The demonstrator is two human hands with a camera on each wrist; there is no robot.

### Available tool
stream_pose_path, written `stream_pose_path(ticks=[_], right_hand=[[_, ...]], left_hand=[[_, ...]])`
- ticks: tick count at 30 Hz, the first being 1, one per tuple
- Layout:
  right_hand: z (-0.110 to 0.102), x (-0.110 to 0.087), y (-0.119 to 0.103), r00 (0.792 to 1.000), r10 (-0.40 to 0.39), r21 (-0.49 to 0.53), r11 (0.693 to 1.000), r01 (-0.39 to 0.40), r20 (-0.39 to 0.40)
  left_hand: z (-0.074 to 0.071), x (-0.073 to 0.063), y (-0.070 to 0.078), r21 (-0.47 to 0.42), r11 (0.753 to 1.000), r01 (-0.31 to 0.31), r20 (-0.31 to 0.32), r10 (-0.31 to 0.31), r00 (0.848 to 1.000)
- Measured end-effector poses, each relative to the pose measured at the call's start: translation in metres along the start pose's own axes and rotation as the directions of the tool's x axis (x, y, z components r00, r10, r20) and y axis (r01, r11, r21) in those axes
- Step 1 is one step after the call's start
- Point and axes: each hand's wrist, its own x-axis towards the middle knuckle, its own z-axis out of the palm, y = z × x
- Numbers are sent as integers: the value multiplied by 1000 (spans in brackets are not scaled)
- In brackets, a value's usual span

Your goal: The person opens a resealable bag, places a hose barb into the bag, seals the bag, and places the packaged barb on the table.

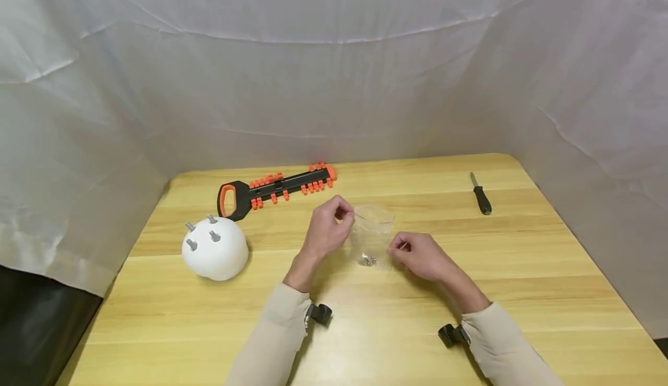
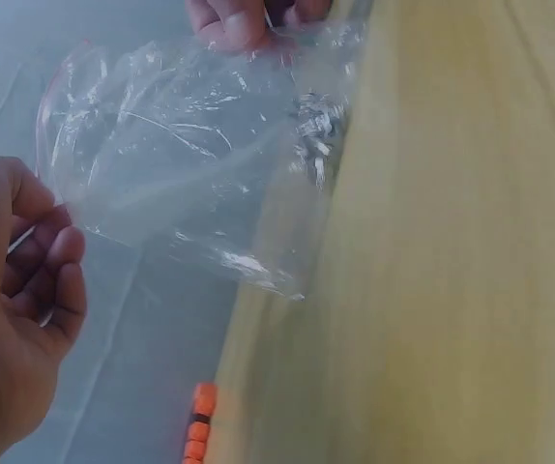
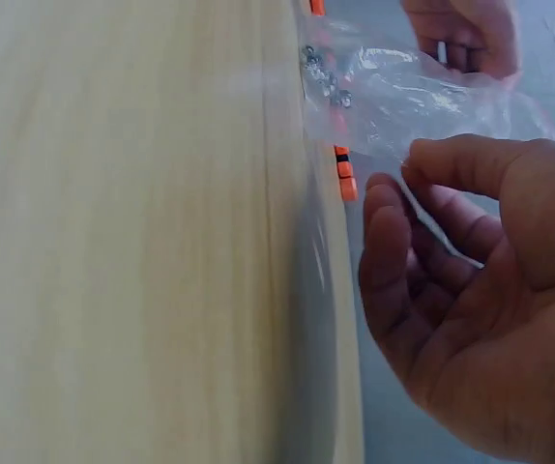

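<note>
A clear zip-lock plastic bag (image 1: 371,238) hangs between my two hands, above the wooden table. Small shiny metal parts (image 1: 367,261) are bunched at its bottom; their exact kind is too small to tell. My left hand (image 1: 327,226) pinches the bag's upper left corner between thumb and fingertips. On the other side, my right hand (image 1: 420,255) pinches the bag's right edge lower down. In the right wrist view the thumb and forefinger (image 3: 461,162) meet at the edge of the film. The bag looks creased in the left wrist view.
To the left sits a white rounded body (image 1: 216,255) with several grey pegs sticking up. Behind it lies a black and orange handled rack (image 1: 279,186) with orange clips. A black-handled screwdriver (image 1: 482,199) lies at the right. Grey-white cloth (image 1: 334,84) hangs around the table (image 1: 386,339).
</note>
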Motion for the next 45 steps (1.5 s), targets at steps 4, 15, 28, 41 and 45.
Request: stream_pose_path(ticks=[4, 15, 28, 41, 45], right_hand=[[-2, -3, -4, 999, -38, -15, 999, 38, -29], [-9, -5, -3, 989, -145, -94, 985, 147, 23], [-20, 1, -14, 951, -225, -51, 974, 219, -213], [-36, 6, -31, 799, -363, -71, 923, 377, -479], [-42, 7, -38, 785, -371, -36, 912, 409, -495]], left_hand=[[-6, 0, 4, -10, 998, -69, -55, 68, 996], [-22, 2, 3, 13, 962, -274, -147, 273, 951], [-23, 3, 8, -57, 958, -281, -149, 270, 951], [-23, 2, 8, -94, 965, -244, -134, 231, 964], [-25, -2, 1, -148, 985, -88, 58, 97, 994]])
